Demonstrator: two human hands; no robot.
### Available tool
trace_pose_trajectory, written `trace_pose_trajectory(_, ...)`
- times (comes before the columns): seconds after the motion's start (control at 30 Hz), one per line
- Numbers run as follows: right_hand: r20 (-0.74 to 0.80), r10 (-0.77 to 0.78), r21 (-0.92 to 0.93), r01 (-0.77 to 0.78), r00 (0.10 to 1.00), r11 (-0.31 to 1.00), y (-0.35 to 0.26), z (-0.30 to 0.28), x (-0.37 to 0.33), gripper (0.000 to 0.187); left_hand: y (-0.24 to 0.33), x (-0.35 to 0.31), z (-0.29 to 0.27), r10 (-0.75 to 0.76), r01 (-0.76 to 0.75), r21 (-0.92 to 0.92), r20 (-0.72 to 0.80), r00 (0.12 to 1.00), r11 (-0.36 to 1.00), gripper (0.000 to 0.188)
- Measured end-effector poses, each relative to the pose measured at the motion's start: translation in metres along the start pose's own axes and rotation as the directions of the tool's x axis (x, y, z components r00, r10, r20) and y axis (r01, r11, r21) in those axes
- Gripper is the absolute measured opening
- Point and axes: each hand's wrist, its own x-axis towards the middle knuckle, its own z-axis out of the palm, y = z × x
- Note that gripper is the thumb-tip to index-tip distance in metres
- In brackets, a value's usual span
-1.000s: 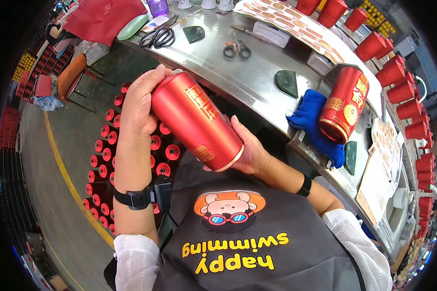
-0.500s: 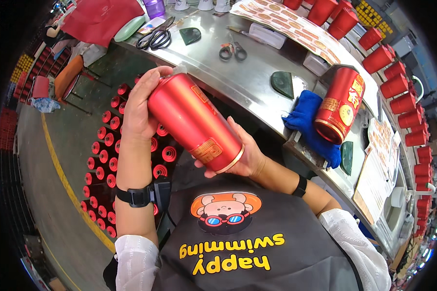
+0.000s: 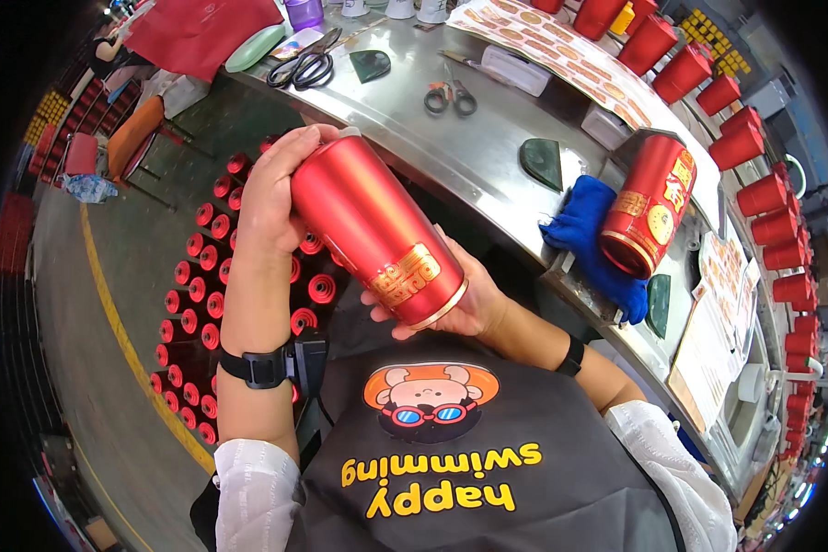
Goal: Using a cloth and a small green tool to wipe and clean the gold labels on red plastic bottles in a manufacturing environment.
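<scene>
A red metallic canister (image 3: 368, 216) is held tilted in front of my apron, gold rim toward the lower right. My left hand (image 3: 281, 189) is closed around its upper left end. Beneath the gold-rimmed end, my right hand (image 3: 477, 293) wraps it from below, some fingers hidden behind it. A raised gold emblem (image 3: 405, 276) shows near that rim. On the bench to the right, a second red canister (image 3: 647, 207) with gold decoration leans on a blue cloth (image 3: 584, 230).
On the metal bench (image 3: 405, 138) lie large black scissors (image 3: 305, 66), small scissors (image 3: 449, 98), dark green scraper-like pieces (image 3: 541, 164) and decal sheets (image 3: 561, 55). Several red canisters line the far right side (image 3: 764, 196). More red cylindrical parts stand low at left (image 3: 214, 304), near an orange chair (image 3: 136, 143).
The held canister has turned about its long axis, bringing the gold emblem more to the front; a second emblem farther up is no longer visible. Both hands keep their hold.
</scene>
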Motion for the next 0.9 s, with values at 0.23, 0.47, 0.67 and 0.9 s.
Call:
trace_pose_trajectory(0.23, -0.282, -0.162, -0.304, 0.072, 0.946, 0.950, 0.005, 0.014, 0.002, 0.077, 0.011, 0.000, 0.005, -0.087, 0.101, 0.117, -0.121, 0.989, 0.988, 0.024)
trace_pose_trajectory(0.47, -0.209, -0.091, -0.196, 0.049, 0.974, 0.979, 0.002, 0.006, 0.004, 0.079, 0.012, -0.001, -0.005, -0.100, 0.123, 0.187, -0.127, 0.987, 0.975, 0.026)
trace_pose_trajectory(0.67, -0.159, -0.042, -0.080, 0.030, 0.986, 0.996, 0.006, 0.004, 0.002, 0.078, 0.012, -0.009, 0.001, -0.124, 0.134, 0.114, -0.089, 0.988, 0.984, 0.024)
trace_pose_trajectory(0.9, -0.126, 0.008, 0.098, 0.005, 0.992, 0.995, 0.005, 0.000, 0.004, 0.080, 0.011, -0.015, 0.004, -0.031, 0.033, -0.083, 0.028, 0.999, 0.996, 0.023)
